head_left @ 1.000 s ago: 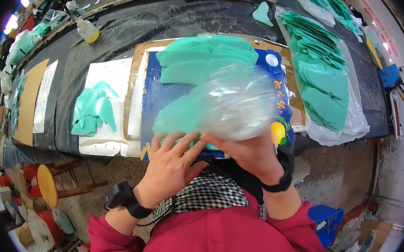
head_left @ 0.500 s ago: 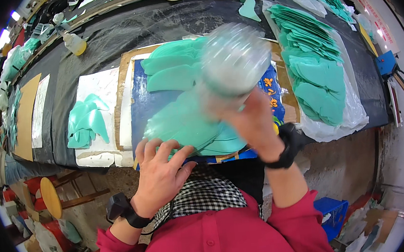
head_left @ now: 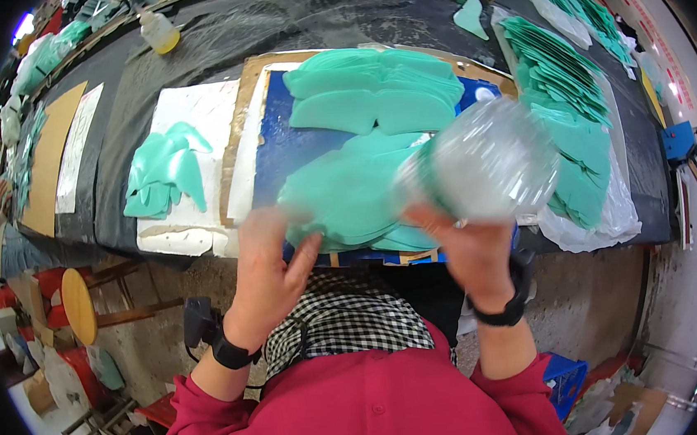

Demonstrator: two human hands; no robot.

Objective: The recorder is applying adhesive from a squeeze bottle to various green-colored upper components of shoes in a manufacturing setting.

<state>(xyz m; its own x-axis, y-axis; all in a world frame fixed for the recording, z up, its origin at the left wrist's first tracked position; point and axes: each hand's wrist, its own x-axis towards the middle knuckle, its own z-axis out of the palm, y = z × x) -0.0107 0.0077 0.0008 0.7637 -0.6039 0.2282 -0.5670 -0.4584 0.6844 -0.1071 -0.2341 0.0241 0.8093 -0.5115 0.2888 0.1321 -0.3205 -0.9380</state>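
Clear container (head_left: 499, 159) slants up-right lengthwise, right hand (head_left: 475, 248) holding it; left hand (head_left: 267, 270), grip unclear.

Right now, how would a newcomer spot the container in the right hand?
On the black table, find the blue board near its front edge. Over the board's right side, the right hand holds the container: clear and rounded, unlike the flat green pieces nearby.

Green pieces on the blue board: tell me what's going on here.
A person's right hand holds a clear container, blurred, over the right side of the blue board. The left hand is at the near-left edge of the front green pieces; contact is unclear. More green pieces lie behind them.
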